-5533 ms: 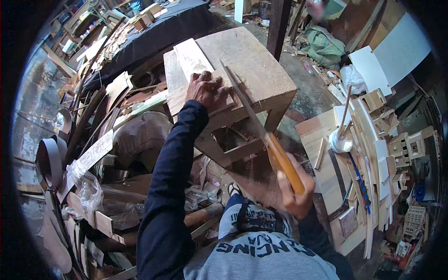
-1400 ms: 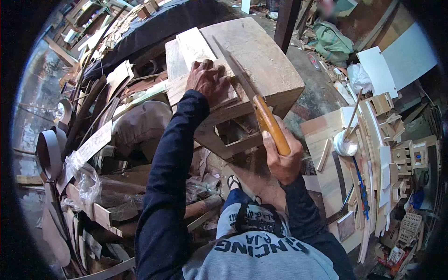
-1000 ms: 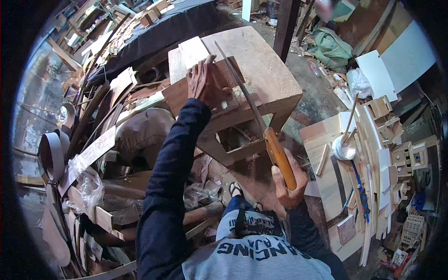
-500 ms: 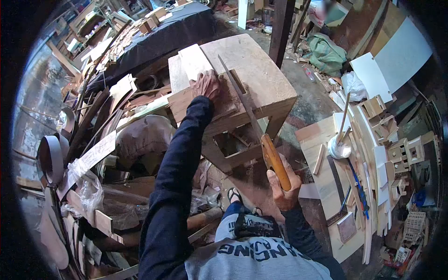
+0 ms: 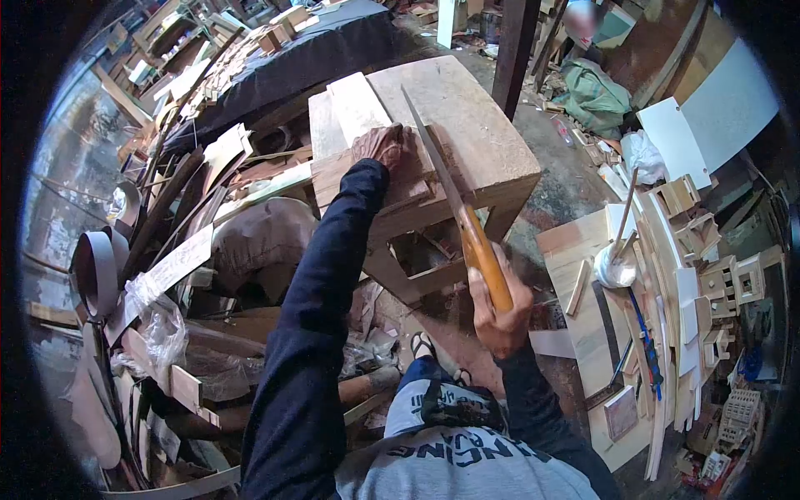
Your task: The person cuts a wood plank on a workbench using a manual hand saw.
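My right hand [image 5: 503, 310] is wrapped round the orange-brown wooden handle of a handsaw [image 5: 484, 257]. The long blade points away from me and lies along the right side of a brown wooden board [image 5: 408, 190] on a wooden worktable [image 5: 479, 117]. My left hand [image 5: 385, 147] presses down on that board with bent fingers, just left of the blade. A paler plank [image 5: 354, 104] lies beyond my left hand on the same tabletop. The blade's cutting edge and any cut in the wood cannot be made out.
Scrap boards and plastic wrap [image 5: 162, 329] pile up at left. A dark-covered table [image 5: 333, 37] holds wood blocks behind. To the right, a plywood sheet [image 5: 575, 242] bears strips and a white pot [image 5: 615, 268] with sticks. A dark post [image 5: 512, 62] stands behind the worktable.
The handsaw and my right hand have moved forward, away from my body. My left hand stays on the board, its fingers a little more curled. The view has shifted slightly.
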`<state>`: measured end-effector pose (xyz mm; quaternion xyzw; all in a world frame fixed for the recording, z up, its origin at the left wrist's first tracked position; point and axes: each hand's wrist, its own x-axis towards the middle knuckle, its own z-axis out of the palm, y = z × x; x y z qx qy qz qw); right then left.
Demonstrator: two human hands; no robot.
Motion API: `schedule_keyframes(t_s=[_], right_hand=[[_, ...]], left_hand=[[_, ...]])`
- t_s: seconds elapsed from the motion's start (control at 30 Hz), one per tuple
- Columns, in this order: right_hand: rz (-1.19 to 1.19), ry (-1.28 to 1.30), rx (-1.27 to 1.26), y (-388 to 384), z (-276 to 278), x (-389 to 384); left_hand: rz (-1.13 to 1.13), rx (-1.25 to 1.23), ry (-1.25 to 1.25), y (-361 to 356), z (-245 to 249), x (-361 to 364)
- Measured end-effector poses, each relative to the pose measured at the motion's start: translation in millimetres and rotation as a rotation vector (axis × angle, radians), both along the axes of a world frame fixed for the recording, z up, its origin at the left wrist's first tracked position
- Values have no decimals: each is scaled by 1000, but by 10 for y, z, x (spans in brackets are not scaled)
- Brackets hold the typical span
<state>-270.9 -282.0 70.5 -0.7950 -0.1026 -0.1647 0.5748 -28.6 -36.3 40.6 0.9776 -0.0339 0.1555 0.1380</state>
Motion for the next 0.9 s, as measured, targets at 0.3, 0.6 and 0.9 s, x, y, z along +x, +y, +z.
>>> schedule_keyframes(t_s=[0.3, 0.6, 0.9], right_hand=[[1, -43, 32, 76, -182, 246], [-20, 114, 48, 19, 5, 4], [-40, 38, 10, -8, -145, -91]], left_hand=[[48, -20, -92, -27, -21, -52], [60, 41, -7, -42, 26, 1], [18, 84, 2, 63, -55, 119]])
